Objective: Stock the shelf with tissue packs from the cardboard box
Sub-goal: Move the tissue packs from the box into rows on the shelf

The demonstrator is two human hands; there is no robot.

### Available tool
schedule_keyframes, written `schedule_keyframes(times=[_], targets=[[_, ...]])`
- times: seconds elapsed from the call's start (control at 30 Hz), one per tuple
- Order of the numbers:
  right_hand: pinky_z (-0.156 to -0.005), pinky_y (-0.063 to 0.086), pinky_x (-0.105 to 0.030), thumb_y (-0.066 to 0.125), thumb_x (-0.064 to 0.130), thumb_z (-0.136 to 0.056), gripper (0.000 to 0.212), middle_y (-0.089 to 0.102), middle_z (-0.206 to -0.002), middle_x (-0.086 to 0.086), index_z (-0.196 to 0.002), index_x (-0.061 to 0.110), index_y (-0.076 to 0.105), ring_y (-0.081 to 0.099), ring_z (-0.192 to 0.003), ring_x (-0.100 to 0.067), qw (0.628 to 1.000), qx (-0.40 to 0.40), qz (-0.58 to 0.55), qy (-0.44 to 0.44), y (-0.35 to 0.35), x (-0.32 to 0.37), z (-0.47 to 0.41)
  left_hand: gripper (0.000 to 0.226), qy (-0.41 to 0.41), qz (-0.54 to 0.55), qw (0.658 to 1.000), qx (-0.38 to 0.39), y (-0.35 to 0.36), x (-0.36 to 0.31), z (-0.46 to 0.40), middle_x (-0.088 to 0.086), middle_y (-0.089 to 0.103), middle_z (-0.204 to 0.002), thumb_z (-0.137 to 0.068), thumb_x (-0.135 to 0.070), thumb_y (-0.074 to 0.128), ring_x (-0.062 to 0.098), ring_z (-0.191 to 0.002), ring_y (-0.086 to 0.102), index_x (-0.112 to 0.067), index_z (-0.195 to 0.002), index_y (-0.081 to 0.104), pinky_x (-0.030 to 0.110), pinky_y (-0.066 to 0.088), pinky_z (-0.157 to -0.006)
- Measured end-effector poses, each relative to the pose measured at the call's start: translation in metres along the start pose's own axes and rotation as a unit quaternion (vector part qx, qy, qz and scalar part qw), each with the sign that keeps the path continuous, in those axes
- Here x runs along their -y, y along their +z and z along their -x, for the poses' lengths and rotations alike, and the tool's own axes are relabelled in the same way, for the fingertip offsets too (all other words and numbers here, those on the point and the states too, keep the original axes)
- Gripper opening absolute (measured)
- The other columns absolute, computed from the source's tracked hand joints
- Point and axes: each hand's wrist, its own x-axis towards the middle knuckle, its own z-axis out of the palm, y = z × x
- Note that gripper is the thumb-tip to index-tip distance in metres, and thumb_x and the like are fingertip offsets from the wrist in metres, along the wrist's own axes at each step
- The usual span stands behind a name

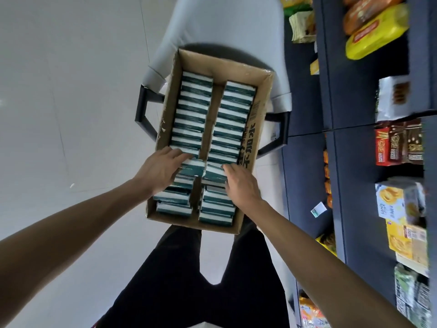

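My left fingers [176, 155] lie straight across the tissue packs [191, 129] in the left row, and my right fingers [229, 170] spread flat on the right row; neither set has curled round a pack yet. I judge I am bracketing a batch between the two hands so that several come out together. My left hand [159, 170] and right hand [241, 185] sit palm-down, wrists low, both forearms reaching forward from my body. The packs stand on edge in two rows inside the cardboard box [254, 129], which rests on a white chair [212, 24]. The shelf [350, 95], already carrying snacks [376, 31], stands just to my right.
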Motion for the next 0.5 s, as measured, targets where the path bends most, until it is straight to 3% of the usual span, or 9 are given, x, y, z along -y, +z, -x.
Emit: schedule_keyframes(times=[0.33, 0.5], targets=[[-0.075, 0.051, -0.038, 0.072, -0.001, -0.074, 0.051, 0.061, -0.110, -0.007, -0.122, 0.009, 0.059, 0.059, -0.096, -0.028, 0.991, -0.132, 0.022, 0.005, -0.134, 0.006, 0.041, 0.060, 0.119, -0.015, 0.989, -0.090, -0.132, -0.053, -0.012, 0.003, 0.064, -0.118, -0.085, -0.015, 0.075, 0.023, -0.102, 0.057, -0.016, -0.141, 0.052, 0.036, 0.048, -0.090], [-0.071, 0.049, -0.040, 0.071, 0.001, -0.074, 0.049, 0.059, -0.107, -0.006, -0.120, 0.013, 0.058, 0.056, -0.096, -0.028, 0.973, -0.228, 0.007, 0.026, -0.227, -0.001, 0.086, 0.044, 0.166, -0.001, 0.978, -0.126, -0.213, -0.097, -0.036, 0.003, 0.063, -0.124, -0.096, -0.030, 0.056, 0.024, -0.111, 0.055, -0.018, -0.138, 0.050, 0.040, 0.047, -0.095]])
